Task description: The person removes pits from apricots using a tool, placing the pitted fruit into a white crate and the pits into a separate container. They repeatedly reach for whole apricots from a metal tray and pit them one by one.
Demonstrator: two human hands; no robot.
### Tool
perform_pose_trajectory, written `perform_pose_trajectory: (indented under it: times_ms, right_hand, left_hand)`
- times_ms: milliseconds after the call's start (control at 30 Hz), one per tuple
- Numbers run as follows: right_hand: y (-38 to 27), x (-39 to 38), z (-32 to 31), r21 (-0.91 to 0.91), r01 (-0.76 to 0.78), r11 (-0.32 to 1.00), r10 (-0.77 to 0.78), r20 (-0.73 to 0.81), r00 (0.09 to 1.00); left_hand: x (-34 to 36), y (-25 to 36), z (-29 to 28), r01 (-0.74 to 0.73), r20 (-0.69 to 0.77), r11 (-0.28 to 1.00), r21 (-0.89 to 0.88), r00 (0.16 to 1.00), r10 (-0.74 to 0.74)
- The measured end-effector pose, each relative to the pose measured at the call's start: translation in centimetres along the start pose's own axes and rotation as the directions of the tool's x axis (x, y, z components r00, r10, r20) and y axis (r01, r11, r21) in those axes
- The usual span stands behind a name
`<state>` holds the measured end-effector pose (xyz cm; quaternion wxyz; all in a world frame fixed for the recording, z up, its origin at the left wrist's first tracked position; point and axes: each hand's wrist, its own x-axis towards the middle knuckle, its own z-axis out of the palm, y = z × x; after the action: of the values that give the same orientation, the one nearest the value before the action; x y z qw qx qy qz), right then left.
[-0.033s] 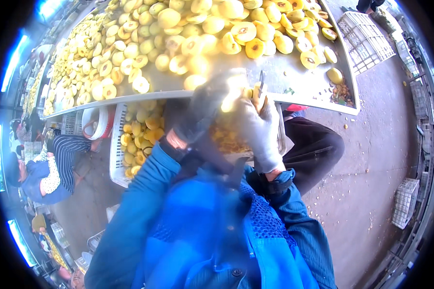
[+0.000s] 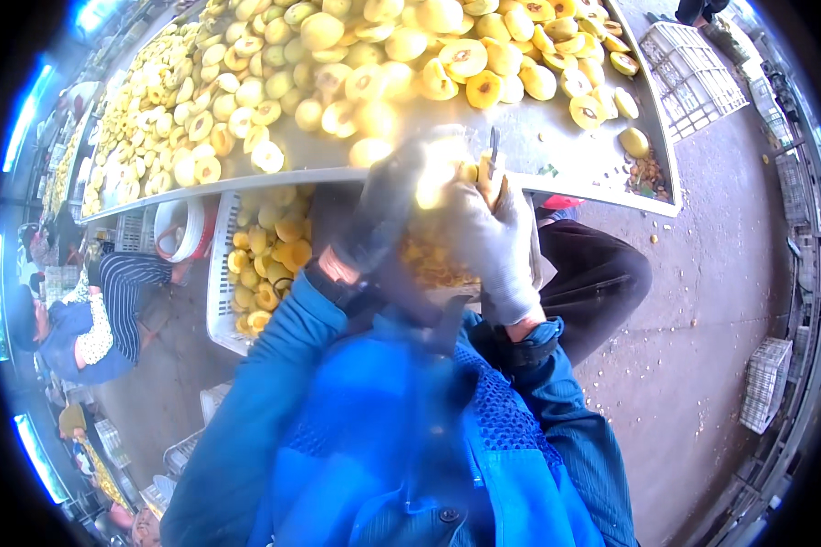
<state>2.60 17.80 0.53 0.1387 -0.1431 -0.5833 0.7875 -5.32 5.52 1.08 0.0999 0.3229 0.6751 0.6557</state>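
Observation:
My left hand (image 2: 388,205), in a dark glove, is closed around a yellow peach half (image 2: 436,182) that lens glare partly washes out. Beside it, my right hand (image 2: 497,237), in a whitish glove, grips a small pitting knife (image 2: 492,169) with a pale handle and thin metal end pointing up. Both hands meet at the near edge of a metal table (image 2: 570,169). Heaped across it are yellow peach halves (image 2: 462,56), several with brown centres showing. Below my hands sits a container of yellowish-brown scraps (image 2: 433,260), partly hidden by my arms.
A white crate (image 2: 217,301) of peach halves stands under the table at left, near a white bucket (image 2: 181,232). Pits and scraps (image 2: 646,176) lie in the table's right corner. White crates (image 2: 693,77) stand on the floor at right. Another person (image 2: 91,319) sits at far left.
Both hands have shifted very slightly at the table edge, and the knife's tip stands a little higher and more upright. The peaches on the table look unmoved.

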Motion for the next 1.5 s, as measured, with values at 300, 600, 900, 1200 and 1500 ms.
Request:
perform_pose_trajectory:
  times_ms: [300, 600, 900, 1200, 1500]
  right_hand:
    - [-2.2, -3.5, 0.7, -0.865, 0.449, 0.224, -0.455, 0.314, 0.833]
    - [-0.8, -4.3, 1.4, -0.866, 0.496, -0.063, -0.240, 0.496, 0.834]
    - [0.5, -5.0, 1.3, -0.869, 0.409, 0.277, -0.178, 0.372, 0.911]
    - [0.0, -4.3, 1.5, -0.783, 0.457, 0.423, -0.261, 0.378, 0.888]
    - [-1.3, -3.6, -1.4, -0.544, 0.381, 0.748, -0.081, 0.496, 0.865]
  left_hand:
    - [-2.4, 2.7, 1.5, 0.005, -0.372, 0.973, -0.232, 0.924, -0.093]
    - [-2.6, 0.3, 1.0, -0.307, -0.270, 0.794, 0.525, 0.824, 0.498]
    - [-3.2, 2.2, 2.4, -0.150, -0.408, 0.967, 0.205, 0.885, 0.224]
    - [-2.9, 2.0, 2.1, -0.162, -0.356, 0.872, 0.462, 0.867, 0.350]
    - [-2.7, 0.3, -0.3, -0.262, -0.127, 0.742, 0.617, 0.897, 0.423]
